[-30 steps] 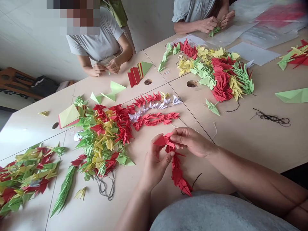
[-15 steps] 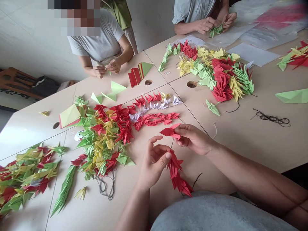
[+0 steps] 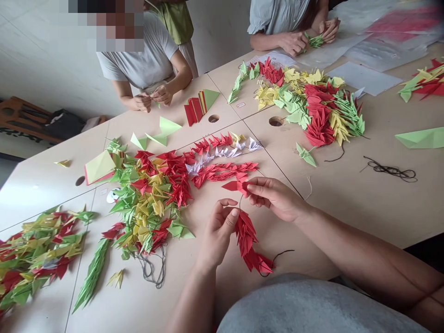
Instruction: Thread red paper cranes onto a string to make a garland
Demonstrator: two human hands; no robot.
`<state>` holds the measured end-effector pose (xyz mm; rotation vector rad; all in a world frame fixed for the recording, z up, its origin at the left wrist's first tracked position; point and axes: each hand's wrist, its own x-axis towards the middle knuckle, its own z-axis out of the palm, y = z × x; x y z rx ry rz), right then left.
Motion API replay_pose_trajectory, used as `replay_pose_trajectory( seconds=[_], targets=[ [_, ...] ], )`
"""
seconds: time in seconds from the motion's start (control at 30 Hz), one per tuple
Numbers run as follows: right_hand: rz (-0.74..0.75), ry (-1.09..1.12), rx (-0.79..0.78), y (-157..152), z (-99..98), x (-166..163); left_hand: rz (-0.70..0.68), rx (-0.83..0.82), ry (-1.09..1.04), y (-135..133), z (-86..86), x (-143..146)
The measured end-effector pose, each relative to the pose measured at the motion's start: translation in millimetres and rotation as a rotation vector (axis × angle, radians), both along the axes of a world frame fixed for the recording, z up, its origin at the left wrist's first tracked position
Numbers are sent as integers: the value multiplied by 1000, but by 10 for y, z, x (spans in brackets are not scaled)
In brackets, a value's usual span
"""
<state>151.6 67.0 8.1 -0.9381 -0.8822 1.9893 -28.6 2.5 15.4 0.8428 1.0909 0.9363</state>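
My right hand (image 3: 277,196) pinches a red folded paper crane (image 3: 233,186) with its pointed tip facing left. A thin dark cord runs down from that crane to a string of red paper cranes (image 3: 247,240), which hangs below and between my hands. My left hand (image 3: 218,231) is closed at the upper end of this string, thumb and fingertips by the cord. Its exact hold is partly hidden. The loose dark end of the cord (image 3: 284,253) sticks out at the lower right, close to my grey clothing.
A heap of strung green, yellow and red cranes (image 3: 145,203) lies left of my hands; another pile (image 3: 41,254) is at far left. More strings (image 3: 319,106) and a coil of dark cord (image 3: 391,170) lie right. Two people work across the table (image 3: 354,203).
The crane in my right hand has moved slightly left and turned. The red string has shifted a little left and up, and more cord shows between it and the crane.
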Motion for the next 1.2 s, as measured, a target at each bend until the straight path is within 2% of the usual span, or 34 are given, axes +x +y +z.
replay_pose_trajectory(
  seconds=[0.27, 0.5, 0.6, 0.8, 0.97, 1.07, 1.2],
  targets=[
    [90, -186, 309, -76, -36, -34, 176, -17, 69, 10, -34, 22],
    [255, -307, 470, -116, 0, -23, 178, 55, 157, 18, -57, 38],
    [266, -324, 477, -114, 4, -39, 165, 53, 154, 12, -62, 32],
    [257, -213, 383, -112, -36, -58, 115, 92, 101, 33, -29, 30],
    [224, -170, 323, -81, -17, -34, 128, 97, 74, 38, -13, 27],
    [251, -197, 336, -66, -2, -21, 139, 93, 78, 25, -17, 15],
    [253, -311, 430, -81, -25, -39, 116, 113, 151, 10, -16, 1]
  ],
)
